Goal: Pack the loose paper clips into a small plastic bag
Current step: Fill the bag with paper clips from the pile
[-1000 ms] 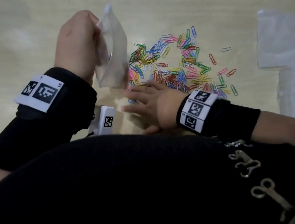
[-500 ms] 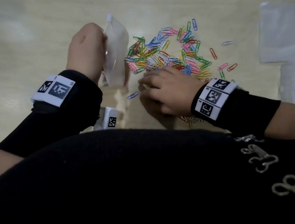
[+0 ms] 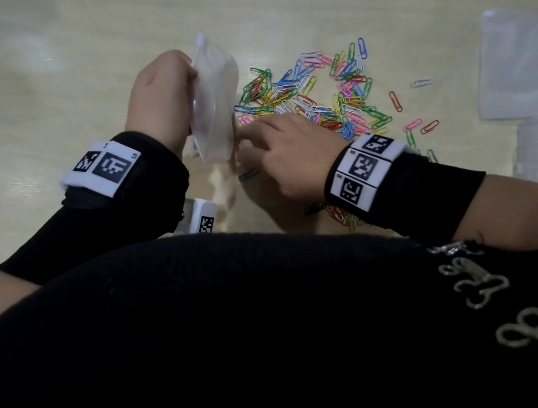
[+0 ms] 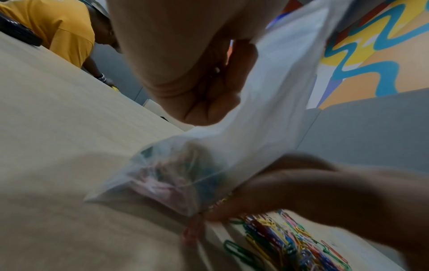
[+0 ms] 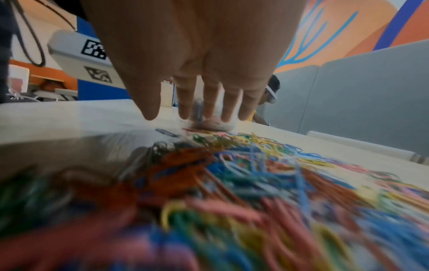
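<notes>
Paper clips (image 3: 324, 92) in mixed colours lie loose in a spread pile on the pale counter (image 3: 36, 81), beyond and to the right of the right hand (image 3: 288, 152); a few strays sit apart at the pile's right edge, and more show below the right wrist.

Small plastic bag (image 3: 217, 107): held off the counter, roughly upright, to the left of the pile. The left hand (image 3: 160, 101) grips its upper part, fingers curled round the plastic. In the left wrist view the bag (image 4: 255, 119) hangs down from the left hand (image 4: 185, 73), and a cluster of coloured clips shows through its lower corner, just above the counter.

Right hand: palm down, close over the counter at the near-left edge of the pile, with its fingertips at the bag's lower end. In the right wrist view the fingers (image 5: 209, 99) point downward and are held slightly apart, their tips near the counter. One blurred clip appears between two of them; whether it is pinched cannot be determined. Motion blur covers most of the pile in this view.

Flat clear plastic bags (image 3: 524, 64) lie at the right side of the counter, well apart from both hands.
</notes>
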`<state>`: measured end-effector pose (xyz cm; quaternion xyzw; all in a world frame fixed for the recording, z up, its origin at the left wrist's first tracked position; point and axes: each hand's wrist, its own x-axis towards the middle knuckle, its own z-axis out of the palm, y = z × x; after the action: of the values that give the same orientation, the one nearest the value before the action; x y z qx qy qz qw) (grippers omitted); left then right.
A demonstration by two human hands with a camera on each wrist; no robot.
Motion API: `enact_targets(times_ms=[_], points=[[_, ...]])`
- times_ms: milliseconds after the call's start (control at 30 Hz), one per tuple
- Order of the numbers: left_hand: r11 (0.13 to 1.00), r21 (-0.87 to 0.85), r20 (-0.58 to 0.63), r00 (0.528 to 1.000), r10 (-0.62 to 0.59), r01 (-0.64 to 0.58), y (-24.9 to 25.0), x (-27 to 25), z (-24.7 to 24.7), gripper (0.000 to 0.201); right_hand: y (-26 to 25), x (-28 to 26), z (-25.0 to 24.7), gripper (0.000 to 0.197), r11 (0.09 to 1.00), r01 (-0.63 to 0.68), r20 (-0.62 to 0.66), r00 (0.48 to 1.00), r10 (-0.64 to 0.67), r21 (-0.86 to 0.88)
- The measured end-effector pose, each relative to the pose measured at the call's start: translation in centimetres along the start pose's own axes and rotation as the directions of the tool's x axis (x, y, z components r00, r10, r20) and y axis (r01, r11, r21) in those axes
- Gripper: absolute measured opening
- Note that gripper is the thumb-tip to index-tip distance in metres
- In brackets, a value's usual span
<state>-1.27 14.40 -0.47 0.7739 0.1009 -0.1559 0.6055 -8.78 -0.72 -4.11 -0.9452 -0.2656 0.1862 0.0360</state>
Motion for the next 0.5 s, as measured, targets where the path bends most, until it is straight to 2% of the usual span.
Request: enact_targets(times_ms=[67, 200, 400, 500], points=[[1.000, 0.003, 0.020, 1.000, 0.011, -0.011, -0.2, 0.0, 0.0, 0.013, -0.3, 0.9, 0.2, 0.057, 1.000, -0.027, 0.051, 0.998, 0.027, -0.002], [0.999, -0.036, 0.062, 0.998, 0.022, -0.020, -0.2, 0.0, 0.0, 0.013, 0.0, 0.7, 1.8, 0.076, 0.998, 0.028, 0.118, 0.993, -0.022, -0.054], [0.992, -0.115, 0.101, 0.994, -0.034, 0.046, -0.1, -0.2, 0.2, 0.012, 2.7, -2.4, 2.6, 0.087, 0.993, -0.084, 0.200, 0.975, 0.098, -0.079], [0.990, -0.134, 0.144, 0.989, -0.030, 0.050, -0.4, -0.2, 0.6, 0.016, 3.2, -3.3, 2.5, 0.087, 0.988, -0.147, 0.170, 0.973, 0.155, -0.056]])
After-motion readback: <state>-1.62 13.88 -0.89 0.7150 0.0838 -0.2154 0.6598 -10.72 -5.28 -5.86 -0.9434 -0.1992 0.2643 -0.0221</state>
